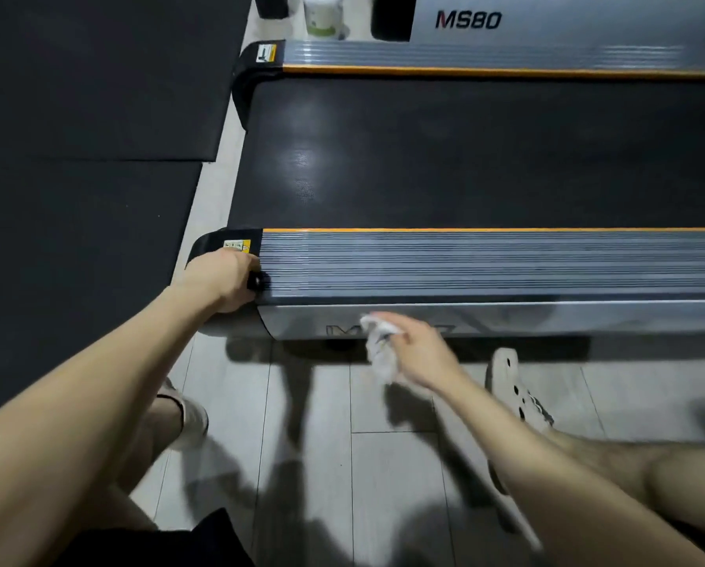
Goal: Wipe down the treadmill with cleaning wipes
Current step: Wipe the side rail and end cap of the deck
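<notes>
The treadmill [465, 157] lies across the floor, its black belt between ribbed grey rails. The left hand [220, 280] curls over the near rail's black end cap [207, 243]. The blurred right hand [420, 354] grips a crumpled white wipe [379, 349] at the silver near side panel.

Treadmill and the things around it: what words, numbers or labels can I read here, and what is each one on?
"MS80": far side panel of the treadmill.
Near side panel: grey lettering, blurred and partly hidden by the wipe in the right hand.
Near warning sticker: too small to read.
Far warning sticker: too small to read.
White tub beyond the treadmill: label unreadable.
</notes>
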Demonstrator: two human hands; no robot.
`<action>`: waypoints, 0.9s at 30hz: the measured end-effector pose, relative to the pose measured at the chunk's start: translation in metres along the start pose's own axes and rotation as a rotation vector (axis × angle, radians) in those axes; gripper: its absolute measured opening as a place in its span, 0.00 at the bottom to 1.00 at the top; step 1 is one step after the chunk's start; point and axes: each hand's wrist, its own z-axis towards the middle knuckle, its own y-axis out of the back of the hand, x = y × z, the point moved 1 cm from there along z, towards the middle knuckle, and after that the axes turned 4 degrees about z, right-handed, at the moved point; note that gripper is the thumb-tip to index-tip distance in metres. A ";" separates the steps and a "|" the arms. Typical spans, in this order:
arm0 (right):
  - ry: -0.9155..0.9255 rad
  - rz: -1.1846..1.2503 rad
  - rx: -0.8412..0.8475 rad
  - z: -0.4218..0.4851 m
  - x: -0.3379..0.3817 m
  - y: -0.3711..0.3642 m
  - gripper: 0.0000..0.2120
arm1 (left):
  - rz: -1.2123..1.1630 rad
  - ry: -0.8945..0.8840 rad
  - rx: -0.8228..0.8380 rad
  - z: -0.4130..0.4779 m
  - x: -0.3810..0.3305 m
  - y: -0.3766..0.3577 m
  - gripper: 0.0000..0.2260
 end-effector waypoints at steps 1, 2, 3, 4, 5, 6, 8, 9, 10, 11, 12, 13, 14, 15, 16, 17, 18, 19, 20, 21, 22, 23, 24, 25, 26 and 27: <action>-0.043 0.013 -0.043 0.000 0.001 0.014 0.24 | 0.000 -0.012 -0.001 -0.002 -0.004 0.000 0.15; -0.029 -0.065 0.010 -0.002 0.005 0.023 0.23 | -0.001 -0.020 -0.002 -0.004 -0.007 0.000 0.15; 0.014 -0.147 0.151 -0.005 0.011 0.026 0.23 | -0.002 -0.030 -0.008 -0.007 -0.009 0.001 0.16; 0.078 -0.226 0.280 -0.009 0.016 0.024 0.24 | 0.000 -0.034 -0.012 -0.011 -0.011 0.001 0.16; 0.125 -0.283 0.322 -0.012 0.022 0.024 0.25 | 0.000 -0.036 -0.022 -0.014 -0.012 0.002 0.17; 0.143 -0.251 0.219 -0.008 0.025 0.024 0.25 | -0.008 -0.032 -0.037 -0.016 -0.012 0.003 0.18; 0.165 -0.090 -0.226 0.010 0.030 0.035 0.26 | -0.040 -0.016 -0.068 -0.018 -0.012 0.002 0.20; 0.176 -0.049 -0.408 0.020 0.034 0.040 0.26 | -0.058 -0.012 -0.077 -0.019 -0.012 0.000 0.22; 0.175 -0.054 -0.511 0.032 0.036 0.043 0.26 | -0.070 -0.013 -0.071 -0.019 -0.011 -0.002 0.22; 0.143 -0.083 -0.552 0.047 0.034 0.042 0.27 | -0.070 -0.023 -0.058 -0.019 -0.010 -0.004 0.20; 0.093 -0.122 -0.563 0.062 0.031 0.037 0.27 | -0.068 -0.038 -0.035 -0.020 -0.008 -0.006 0.19; 0.029 -0.145 -0.539 0.074 0.030 0.028 0.28 | -0.069 -0.054 -0.011 -0.020 -0.005 -0.007 0.18; 0.001 -0.182 -0.454 0.080 0.033 0.014 0.28 | -0.071 -0.070 0.017 -0.021 -0.002 -0.007 0.18; 0.073 -0.234 -0.309 0.079 0.039 -0.005 0.29 | -0.064 -0.087 0.048 -0.021 0.001 -0.006 0.20; 0.238 -0.278 -0.115 0.068 0.048 -0.026 0.30 | -0.051 -0.105 0.083 -0.020 0.004 -0.004 0.23; 0.419 -0.331 0.089 0.052 0.057 -0.046 0.31 | -0.038 -0.120 0.113 -0.018 0.007 -0.002 0.25; 0.555 -0.391 0.278 0.030 0.063 -0.063 0.30 | -0.027 -0.129 0.137 -0.016 0.010 0.001 0.26; 0.637 -0.435 0.413 0.010 0.066 -0.073 0.28 | -0.020 -0.130 0.149 -0.013 0.012 0.003 0.27; 0.686 -0.442 0.467 -0.002 0.064 -0.076 0.27 | -0.014 -0.125 0.158 -0.012 0.013 0.005 0.28; 0.689 -0.418 0.467 -0.005 0.059 -0.072 0.26 | -0.012 -0.123 0.162 -0.010 0.014 0.006 0.27; 0.644 -0.388 0.437 -0.002 0.051 -0.065 0.27 | -0.015 -0.128 0.157 -0.008 0.015 0.006 0.27; 0.580 -0.368 0.387 0.004 0.045 -0.055 0.28 | -0.016 -0.132 0.147 -0.006 0.014 0.005 0.26; 0.512 -0.352 0.320 0.009 0.040 -0.045 0.28 | -0.019 -0.133 0.136 -0.005 0.013 0.005 0.25; 0.461 -0.325 0.232 0.014 0.039 -0.034 0.28 | -0.023 -0.135 0.126 -0.005 0.011 0.004 0.24; 0.416 -0.280 0.134 0.019 0.039 -0.023 0.27 | -0.024 -0.138 0.117 -0.006 0.010 0.003 0.23; 0.393 -0.216 0.013 0.024 0.042 -0.011 0.27 | -0.021 -0.140 0.105 -0.006 0.008 0.002 0.23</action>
